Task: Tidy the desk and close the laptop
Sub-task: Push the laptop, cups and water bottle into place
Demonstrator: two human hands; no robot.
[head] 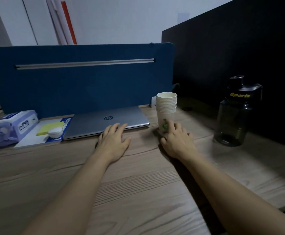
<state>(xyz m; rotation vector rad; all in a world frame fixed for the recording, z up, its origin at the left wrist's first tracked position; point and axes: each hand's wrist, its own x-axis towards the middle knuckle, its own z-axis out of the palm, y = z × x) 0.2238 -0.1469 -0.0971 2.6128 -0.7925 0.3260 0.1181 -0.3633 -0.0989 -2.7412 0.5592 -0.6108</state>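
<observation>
A silver laptop [94,122] lies shut and flat against the blue divider. My left hand [113,141] rests palm down on the desk, fingers spread, its fingertips on the laptop's front edge. Just right of the laptop stands a stack of paper cups [166,106]. My right hand [177,141] is at the foot of that stack, fingers touching the bottom cup's side. Left of the laptop lies a notebook [36,141] bearing yellow sticky notes [51,128] and a small white round case [54,132].
A pack of wet wipes [11,127] sits at the far left. A dark sports bottle [235,112] stands at the right. The blue divider [80,82] closes the back and a black panel [240,48] the right side. The wooden desk [138,192] stretches toward me.
</observation>
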